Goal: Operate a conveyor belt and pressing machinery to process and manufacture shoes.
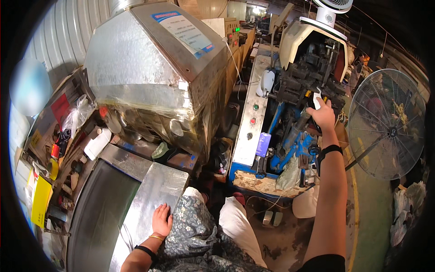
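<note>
My left hand (161,221) lies flat, fingers loosely spread, on a bare sheet-metal ledge (156,192) beside a dark conveyor belt (102,215). It holds nothing. With the arm stretched far forward, my right hand (323,118) is at the black and blue machine (301,84). Its fingers are closed around the lower end of a small white piece (316,99), whose kind I cannot make out. The palm side of that hand is hidden. Dark metal clamps and rods of the machine surround the fingers.
A large sheet-metal hood (136,63) stands at the left. Along the machine runs a pale control panel (249,122) with coloured buttons. A big round fan (387,124) stands on the right, and foot pedals (268,217) lie on the floor. Cluttered shelves (68,177) line the far left.
</note>
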Tool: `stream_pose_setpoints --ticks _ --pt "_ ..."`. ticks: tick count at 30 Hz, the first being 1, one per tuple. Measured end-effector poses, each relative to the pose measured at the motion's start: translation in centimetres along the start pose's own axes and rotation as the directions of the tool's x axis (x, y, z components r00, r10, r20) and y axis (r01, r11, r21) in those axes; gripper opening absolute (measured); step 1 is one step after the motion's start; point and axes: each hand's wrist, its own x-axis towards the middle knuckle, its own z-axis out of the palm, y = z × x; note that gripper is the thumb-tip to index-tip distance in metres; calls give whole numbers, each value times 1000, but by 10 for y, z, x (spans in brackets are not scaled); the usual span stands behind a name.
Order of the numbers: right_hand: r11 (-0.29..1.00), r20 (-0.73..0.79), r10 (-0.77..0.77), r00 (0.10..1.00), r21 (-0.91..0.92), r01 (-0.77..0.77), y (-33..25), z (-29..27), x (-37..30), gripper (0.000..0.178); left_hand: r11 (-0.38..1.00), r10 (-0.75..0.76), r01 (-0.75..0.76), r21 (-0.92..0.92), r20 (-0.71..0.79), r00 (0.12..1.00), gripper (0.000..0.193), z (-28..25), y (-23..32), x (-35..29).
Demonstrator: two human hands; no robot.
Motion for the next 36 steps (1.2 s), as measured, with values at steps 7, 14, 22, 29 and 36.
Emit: stream_pose_setpoints --ticks 7,14,22,29,36 --pt "981 152 191 970 -64 -184 -28 -36 12 96 1000 -3 3 0 13 1000 43 -2 0 2" --pt "992 184 118 976 -72 -107 -16 -29 23 96 1000 -8 8 -8 25 1000 43 -2 1 5" --pt "990 185 124 975 -90 -109 -13 -26 25 96 1000 -11 12 -13 31 999 43 -4 3 5" --pt "989 201 124 972 -102 -105 -12 -25 27 96 999 -33 33 -15 32 999 43 -4 2 3" --pt "989 196 116 974 -114 -95 -11 -25 25 97 999 -33 34 -22 36 999 44 -4 1 3"
